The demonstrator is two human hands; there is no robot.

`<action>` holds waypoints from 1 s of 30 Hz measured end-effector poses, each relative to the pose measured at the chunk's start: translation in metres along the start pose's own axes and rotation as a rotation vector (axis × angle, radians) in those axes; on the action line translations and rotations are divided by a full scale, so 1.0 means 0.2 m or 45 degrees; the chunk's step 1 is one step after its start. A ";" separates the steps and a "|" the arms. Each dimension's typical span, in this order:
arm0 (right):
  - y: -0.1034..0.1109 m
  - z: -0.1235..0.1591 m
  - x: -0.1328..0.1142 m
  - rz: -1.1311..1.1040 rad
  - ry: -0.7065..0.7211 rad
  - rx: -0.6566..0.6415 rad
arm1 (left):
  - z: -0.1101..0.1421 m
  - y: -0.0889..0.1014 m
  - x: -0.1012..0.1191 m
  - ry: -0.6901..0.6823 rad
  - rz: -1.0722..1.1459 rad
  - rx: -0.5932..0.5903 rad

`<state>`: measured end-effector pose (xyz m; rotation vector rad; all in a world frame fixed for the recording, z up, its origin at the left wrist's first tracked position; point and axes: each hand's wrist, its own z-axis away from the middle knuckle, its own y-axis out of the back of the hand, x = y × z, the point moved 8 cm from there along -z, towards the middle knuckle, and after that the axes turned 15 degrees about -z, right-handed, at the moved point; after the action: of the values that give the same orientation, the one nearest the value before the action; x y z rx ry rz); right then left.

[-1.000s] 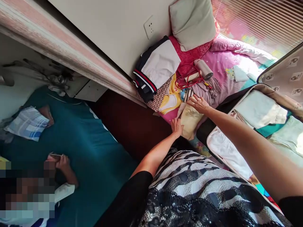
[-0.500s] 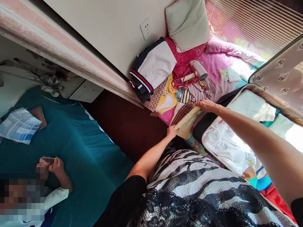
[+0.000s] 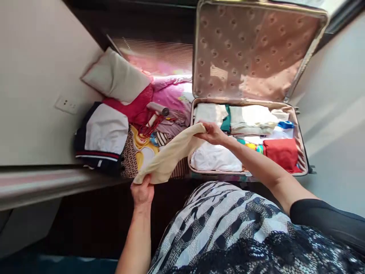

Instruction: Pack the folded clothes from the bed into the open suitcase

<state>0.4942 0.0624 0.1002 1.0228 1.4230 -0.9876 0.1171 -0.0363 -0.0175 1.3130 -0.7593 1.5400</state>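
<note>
Between my two hands a cream-coloured piece of cloth [image 3: 172, 156] is stretched out; whether it is a garment or a towel I cannot tell. My left hand [image 3: 143, 192] grips its lower left end, fingers closed. At its upper right end my right hand [image 3: 211, 133] pinches the other corner, over the left edge of the open suitcase [image 3: 304, 152]. Folded clothes fill the suitcase, among them a white garment [image 3: 216, 156] and a red one [image 3: 281, 154]. Beneath the cloth, part of a brown striped fabric [image 3: 180, 169] shows.
Left of the suitcase lie a yellow and white garment [image 3: 146, 156], a red cord [image 3: 148, 131] and a rolled grey cloth [image 3: 157, 108]. A white and navy folded garment [image 3: 107, 127] and a pillow [image 3: 116, 78] rest by the wall. The suitcase lid [image 3: 253, 53] stands raised.
My view has swung right, so the whole suitcase shows and the person on the green bed is out of sight. The cream cloth has been lifted and spread wider between my hands.
</note>
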 end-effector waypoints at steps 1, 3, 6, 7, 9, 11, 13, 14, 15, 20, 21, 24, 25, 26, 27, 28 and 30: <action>0.13 0.10 -0.05 0.015 0.006 0.099 | 0.02 -0.11 0.09 -0.031 -0.011 -0.051; 0.41 0.33 -0.15 0.092 0.021 0.304 | 0.08 -0.37 0.22 -0.055 -0.056 -0.171; 0.83 0.71 -0.26 0.260 0.026 0.627 | 0.23 -0.84 0.28 -0.004 -0.097 -0.427; 0.95 0.84 -0.29 0.313 0.014 0.720 | 0.28 -1.00 0.27 0.023 -0.097 -0.540; 1.18 1.09 -0.30 0.400 -0.018 0.864 | 0.40 -1.32 0.22 0.065 -0.082 -0.775; 1.36 1.33 -0.26 0.458 -0.047 0.954 | 0.52 -1.62 0.15 0.101 -0.082 -0.975; 1.50 1.54 -0.15 0.508 -0.104 0.997 | 0.62 -1.86 0.04 0.138 -0.173 -1.098; 1.56 1.63 -0.07 0.541 -0.166 1.007 | 0.66 -1.95 -0.02 0.146 -0.275 -1.127; 1.61 1.71 0.03 0.589 -0.265 1.015 | 0.70 -2.03 -0.07 0.139 -0.420 -1.141; 1.66 2.03 0.35 1.071 -0.892 1.030 | 0.84 -2.16 -0.17 -0.360 -1.262 -1.063; 1.64 2.05 0.35 1.210 -0.892 1.014 | 0.88 -2.16 -0.13 -0.567 -1.334 -1.038; 1.52 2.03 0.32 1.529 -0.736 0.772 | 1.05 -2.15 -0.06 -1.172 -1.452 -1.149; 1.47 2.01 0.34 1.566 -0.714 0.616 | 1.11 -2.15 -0.08 -1.314 -1.498 -1.270; 1.43 1.99 0.39 1.573 -0.721 0.445 | 1.16 -2.15 -0.13 -1.409 -1.544 -1.409; 1.39 1.98 0.45 1.563 -0.746 0.287 | 1.20 -2.15 -0.18 -1.467 -1.581 -1.541; 1.36 1.98 0.52 1.548 -0.778 0.161 | 1.23 -2.15 -0.24 -1.496 -1.609 -1.649; 1.34 1.97 0.62 1.531 -0.835 0.032 | 1.26 -2.17 -0.35 -1.505 -1.631 -1.769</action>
<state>0.8556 -0.2289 -0.0656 1.1599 0.1219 -0.3422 0.6122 -0.1208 -0.0754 0.9680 -0.9767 -0.8842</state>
